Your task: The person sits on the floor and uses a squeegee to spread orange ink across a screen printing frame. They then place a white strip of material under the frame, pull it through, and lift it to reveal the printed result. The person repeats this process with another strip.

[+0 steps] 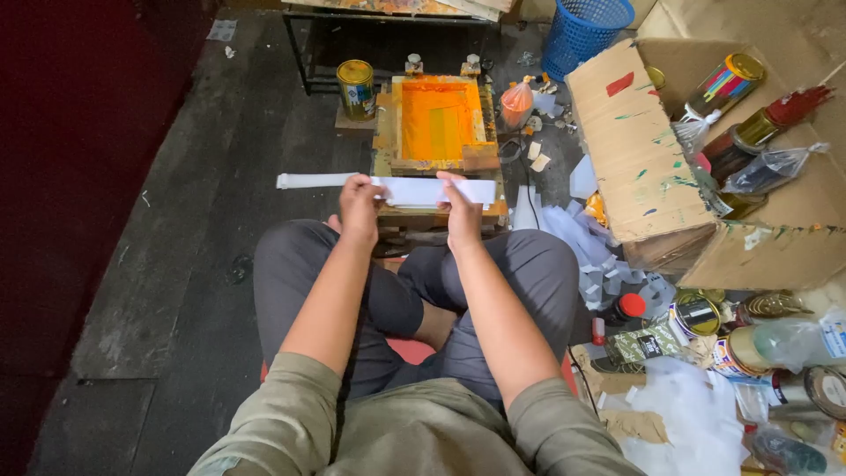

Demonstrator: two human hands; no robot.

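I sit cross-legged on a dark floor. Both hands hold a long white paper strip (pixel 410 189) stretched sideways above my knees. My left hand (pixel 359 207) grips the strip left of its middle, with the loose end reaching out to the left. My right hand (pixel 462 211) pinches it nearer the right end. Just beyond the strip lies a wooden printing frame (pixel 438 123) with an orange-inked screen.
A yellow tin (pixel 356 88) stands left of the frame and a tied bag of orange stuff (pixel 517 104) to its right. A blue basket (pixel 583 31), a paint-smeared cardboard box (pixel 652 150) holding cans, scattered white paper pieces (pixel 586 242) and more tins (pixel 696 316) fill the right side.
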